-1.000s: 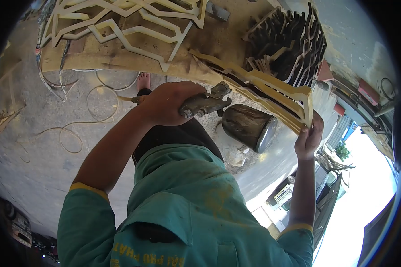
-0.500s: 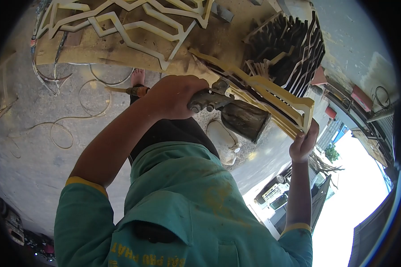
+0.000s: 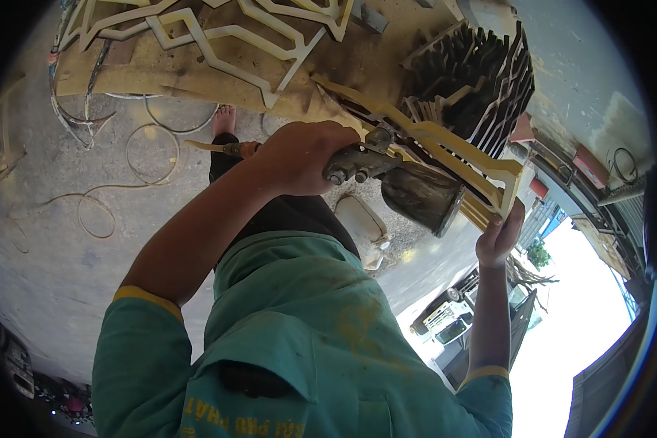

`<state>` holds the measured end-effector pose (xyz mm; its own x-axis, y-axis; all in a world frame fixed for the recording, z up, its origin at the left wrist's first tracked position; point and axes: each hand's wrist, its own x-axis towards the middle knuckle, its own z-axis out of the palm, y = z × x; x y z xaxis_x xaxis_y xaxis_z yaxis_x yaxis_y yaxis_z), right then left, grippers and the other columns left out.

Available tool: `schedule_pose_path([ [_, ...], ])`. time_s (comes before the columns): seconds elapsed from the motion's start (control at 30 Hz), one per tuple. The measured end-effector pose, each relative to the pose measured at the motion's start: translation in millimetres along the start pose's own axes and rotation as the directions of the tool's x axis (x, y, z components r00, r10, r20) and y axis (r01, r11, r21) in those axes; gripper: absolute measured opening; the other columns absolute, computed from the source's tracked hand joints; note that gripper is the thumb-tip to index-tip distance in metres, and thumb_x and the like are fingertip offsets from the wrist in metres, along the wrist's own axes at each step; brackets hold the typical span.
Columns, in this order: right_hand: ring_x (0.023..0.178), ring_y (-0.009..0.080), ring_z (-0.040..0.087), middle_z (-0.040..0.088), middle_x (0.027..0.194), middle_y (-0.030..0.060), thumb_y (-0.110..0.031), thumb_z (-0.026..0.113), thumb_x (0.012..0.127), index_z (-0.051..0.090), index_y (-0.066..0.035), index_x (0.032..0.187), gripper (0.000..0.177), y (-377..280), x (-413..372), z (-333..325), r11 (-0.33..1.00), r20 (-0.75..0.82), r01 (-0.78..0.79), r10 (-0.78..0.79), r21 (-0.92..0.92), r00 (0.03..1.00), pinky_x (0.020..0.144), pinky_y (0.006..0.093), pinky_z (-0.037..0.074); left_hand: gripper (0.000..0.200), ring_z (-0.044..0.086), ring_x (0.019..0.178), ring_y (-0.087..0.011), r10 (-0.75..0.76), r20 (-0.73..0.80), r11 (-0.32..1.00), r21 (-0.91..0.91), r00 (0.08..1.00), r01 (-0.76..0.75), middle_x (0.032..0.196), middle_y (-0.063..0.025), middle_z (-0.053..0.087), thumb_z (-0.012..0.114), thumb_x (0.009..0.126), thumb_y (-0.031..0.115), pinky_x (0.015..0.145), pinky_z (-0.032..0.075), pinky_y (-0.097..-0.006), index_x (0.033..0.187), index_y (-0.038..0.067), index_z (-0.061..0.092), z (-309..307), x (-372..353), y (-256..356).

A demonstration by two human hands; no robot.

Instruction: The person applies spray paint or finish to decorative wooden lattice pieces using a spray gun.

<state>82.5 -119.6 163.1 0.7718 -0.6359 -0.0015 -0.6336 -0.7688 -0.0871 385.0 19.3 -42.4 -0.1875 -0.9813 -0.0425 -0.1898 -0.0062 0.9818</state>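
Observation:
My left hand is wrapped round the handle of a dark, paint-crusted spray gun. Its cup points down to the right, and a hose runs from the handle's lower end. At the right, my right hand grips the near end of a pale yellow, angular metal frame. The frame slants away to the upper left, beside the gun; the gun and cup hide part of its lower side.
Another zigzag frame lies on the brown, paint-dusted sheet at the top. Dark frames stand stacked behind the held one. A looped hose lies on the floor, and a whitish container sits below the gun.
My left hand and the spray gun have shifted slightly right and down in the view. My right hand still grips the frame, almost unmoved.

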Motion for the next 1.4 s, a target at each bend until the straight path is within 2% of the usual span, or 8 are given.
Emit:
schedule_pose_path([
  [0.23, 0.099, 0.0344, 0.057, 0.058, 0.114, 0.0216, -0.031, 0.041, 0.102, 0.048, 0.004, 0.123, 0.042, 1.8, -1.2, 1.7, 1.0, -0.015, 0.004, -0.003, 0.011, 1.0, 0.086, 0.0438, 0.045, 0.054, 0.062, 0.099, -0.0343, -0.09, -0.039, 0.996, 0.022, 0.995, 0.091, 0.109, -0.0142, 0.064, 0.072, 0.067, 0.011, 0.083, 0.05, -0.0424, 0.118, 0.008, 0.057, 6.8, -14.6, -5.8],
  [0.53, 0.097, 0.032, 0.057, 0.057, 0.109, 0.0199, -0.032, 0.041, 0.102, 0.051, 0.004, 0.121, 0.042, 2.8, -4.7, 0.2, 0.997, -0.009, -0.064, 0.065, 0.038, 0.998, 0.086, 0.0409, 0.044, 0.057, 0.062, 0.1, -0.0341, -0.016, -0.079, 1.0, 0.0, 0.997, 0.016, 0.11, -0.014, 0.064, 0.071, 0.064, 0.009, 0.083, 0.051, -0.0424, 0.119, 0.008, 0.056, 22.1, -12.8, 2.6],
  [0.63, 0.098, 0.0285, 0.056, 0.056, 0.107, 0.0179, -0.04, 0.04, 0.102, 0.052, 0.005, 0.121, 0.05, 4.2, -2.8, -4.4, 0.99, 0.021, -0.093, 0.091, 0.11, 0.996, 0.087, 0.0379, 0.043, 0.057, 0.063, 0.099, -0.0341, -0.096, -0.019, 0.995, -0.003, 0.995, 0.096, 0.11, -0.0137, 0.064, 0.071, 0.064, 0.009, 0.083, 0.051, -0.0424, 0.119, 0.008, 0.056, 21.4, -13.2, 1.6],
  [0.77, 0.101, 0.0232, 0.056, 0.057, 0.11, 0.0162, -0.053, 0.042, 0.098, 0.052, 0.006, 0.122, 0.064, 9.7, -5.6, -5.5, 0.959, 0.06, -0.168, 0.158, 0.227, 0.986, 0.089, 0.0361, 0.043, 0.057, 0.063, 0.099, -0.0342, -0.054, -0.124, 0.998, 0.002, 0.991, 0.055, 0.109, -0.0134, 0.064, 0.072, 0.064, 0.009, 0.083, 0.051, -0.0424, 0.119, 0.008, 0.057, 25.3, -27.2, -18.1],
  [0.87, 0.105, 0.023, 0.056, 0.057, 0.113, 0.0166, -0.055, 0.044, 0.097, 0.052, 0.006, 0.124, 0.067, 10.0, -4.9, -8.1, 0.953, 0.123, -0.236, 0.216, 0.189, 0.969, 0.09, 0.0357, 0.043, 0.059, 0.063, 0.1, -0.0343, -0.025, -0.159, 0.999, -0.034, 0.987, 0.019, 0.109, -0.0136, 0.064, 0.073, 0.064, 0.01, 0.084, 0.051, -0.0423, 0.12, 0.009, 0.057, 26.4, -40.0, -31.3],
  [1.1, 0.098, 0.0157, 0.055, 0.061, 0.108, 0.0097, -0.04, 0.051, 0.099, 0.054, 0.004, 0.122, 0.049, 11.7, -9.3, -20.8, 0.86, 0.273, -0.432, 0.362, 0.271, 0.891, 0.089, 0.0313, 0.042, 0.059, 0.063, 0.102, -0.034, 0.005, -0.189, 0.992, -0.123, 0.982, -0.029, 0.111, -0.0149, 0.064, 0.074, 0.062, 0.005, 0.087, 0.051, -0.0407, 0.12, 0.007, 0.059, 17.4, -74.4, -29.6],
  [1.2, 0.096, 0.0144, 0.053, 0.062, 0.105, 0.0079, -0.037, 0.054, 0.099, 0.055, 0.003, 0.119, 0.044, 1.7, -20.0, -31.8, 0.822, 0.254, -0.521, 0.466, 0.23, 0.848, 0.089, 0.0298, 0.041, 0.059, 0.063, 0.102, -0.0331, -0.005, -0.182, 0.985, -0.172, 0.983, -0.027, 0.11, -0.0152, 0.065, 0.073, 0.062, 0.002, 0.088, 0.05, -0.039, 0.119, 0.006, 0.059, 7.7, -88.1, -16.4],
  [1.4, 0.1, 0.0139, 0.054, 0.062, 0.107, 0.0068, -0.029, 0.05, 0.101, 0.056, 0.001, 0.118, 0.035, 27.1, -88.5, -76.5, 0.643, -0.067, -0.396, 0.572, 0.656, 0.818, 0.094, 0.0305, 0.04, 0.057, 0.064, 0.098, -0.0321, 0.144, -0.131, 0.976, -0.146, 0.981, -0.162, 0.107, -0.0152, 0.065, 0.072, 0.063, 0.004, 0.085, 0.05, -0.0374, 0.119, 0.005, 0.059, -18.9, -90.9, 38.8],
])
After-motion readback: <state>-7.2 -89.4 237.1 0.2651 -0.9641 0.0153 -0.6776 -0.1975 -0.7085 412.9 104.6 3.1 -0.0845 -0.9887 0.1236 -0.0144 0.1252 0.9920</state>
